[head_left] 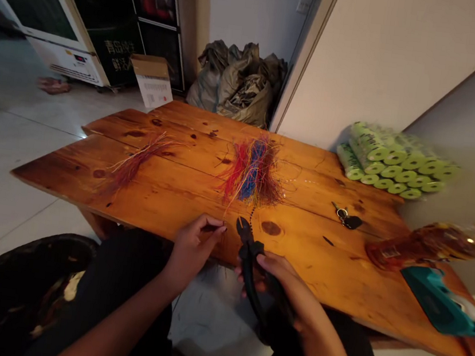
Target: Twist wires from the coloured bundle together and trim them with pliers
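The person sits at a wooden table, both hands near its close edge. The left hand has thumb and fingertips pinched together on a thin strand, too fine to follow along its whole length. The right hand is wrapped around the handles of black pliers, whose jaws stand slightly parted, just beside the pinched fingertips and pointing toward the heap. That heap of wires lies mid-table beyond the hands, in side-by-side bands: red wires, blue wires and dark red wires (frayed ends sticking out every way). A looser bunch lies well apart on the left.

On the right are keys, a bottle tilted in view, a teal tape dispenser just beside it, and green wrapped rolls by the wall.
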### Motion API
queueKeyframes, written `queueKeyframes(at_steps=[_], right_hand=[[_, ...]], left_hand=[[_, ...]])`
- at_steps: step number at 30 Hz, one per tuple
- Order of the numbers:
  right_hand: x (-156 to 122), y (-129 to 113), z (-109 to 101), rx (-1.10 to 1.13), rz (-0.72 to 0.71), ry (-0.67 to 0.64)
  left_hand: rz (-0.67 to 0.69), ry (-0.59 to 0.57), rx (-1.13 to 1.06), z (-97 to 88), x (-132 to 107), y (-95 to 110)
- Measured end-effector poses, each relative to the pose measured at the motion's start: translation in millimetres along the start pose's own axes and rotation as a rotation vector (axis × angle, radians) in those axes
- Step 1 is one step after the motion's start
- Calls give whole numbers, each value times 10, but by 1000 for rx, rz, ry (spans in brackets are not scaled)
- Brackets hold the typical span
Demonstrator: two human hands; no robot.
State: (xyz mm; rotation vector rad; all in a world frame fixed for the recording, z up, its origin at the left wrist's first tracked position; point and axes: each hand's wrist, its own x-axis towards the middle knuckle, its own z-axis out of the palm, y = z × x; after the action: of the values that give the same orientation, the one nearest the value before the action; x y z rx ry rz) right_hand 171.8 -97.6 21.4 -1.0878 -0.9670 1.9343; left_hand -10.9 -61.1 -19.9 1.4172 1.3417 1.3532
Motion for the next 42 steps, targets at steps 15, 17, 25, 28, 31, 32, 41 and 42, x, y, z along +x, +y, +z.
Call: queueKeyframes(at_steps=[15,17,25,28,31,32,41,42], right_hand=[[103,35,-102,-81,51,-58],[124,55,-87,-78,61,-39],[288,190,16,-259,-56,24],[408,246,28,-311,-72,68],[518,299,50,-279,-72,82],[545,315,61,-267,-72,91],[606,339,149,-220,-68,159],[608,339,153,-210,-67,160]], left_hand=[[9,-173,92,-15,11,4],[-7,-184,82,-9,16,9],[-55,-164,59,7,51,-21],[-95,-136,46,14,96,-52],[-131,-115,31,21,147,-100],[-142,-114,28,22,160,-118],[-213,-95,-33,41,192,-165],[-216,-93,-38,41,193,-164]])
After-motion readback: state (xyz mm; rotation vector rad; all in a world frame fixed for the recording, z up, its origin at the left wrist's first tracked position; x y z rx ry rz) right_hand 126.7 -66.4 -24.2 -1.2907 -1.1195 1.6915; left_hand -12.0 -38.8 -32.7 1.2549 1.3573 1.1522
